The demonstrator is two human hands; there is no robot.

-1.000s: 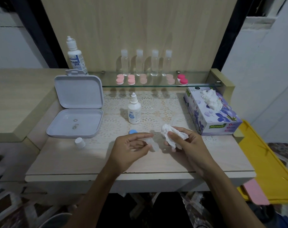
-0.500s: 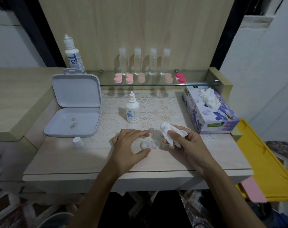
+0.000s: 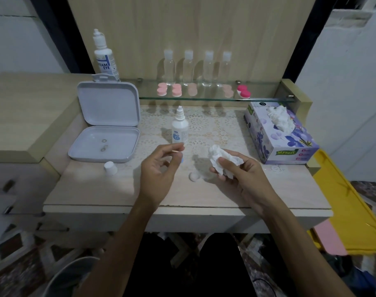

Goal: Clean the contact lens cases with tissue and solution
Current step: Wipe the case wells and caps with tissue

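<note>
A clear contact lens case (image 3: 193, 176) lies on the table between my hands, its right end hidden behind my right hand. My right hand (image 3: 236, 174) grips a crumpled white tissue (image 3: 222, 158) just above that end. My left hand (image 3: 159, 168) hovers left of the case with fingers loosely curled and holds nothing. A small blue cap (image 3: 182, 160) peeks out right at its thumb tip. The small solution bottle (image 3: 180, 130) stands uncapped just behind the left hand.
An open white box (image 3: 90, 146) sits at the left with a white cap (image 3: 110, 168) in front of it. A tissue box (image 3: 279, 138) is at the right. The glass shelf (image 3: 264, 99) carries pink lens cases (image 3: 162, 91), a red case (image 3: 243, 92), clear bottles (image 3: 188, 67) and a large bottle (image 3: 103, 54).
My left hand set the clear lens case down on the table, let go of it and drew back left toward the blue cap. My right hand kept the tissue.
</note>
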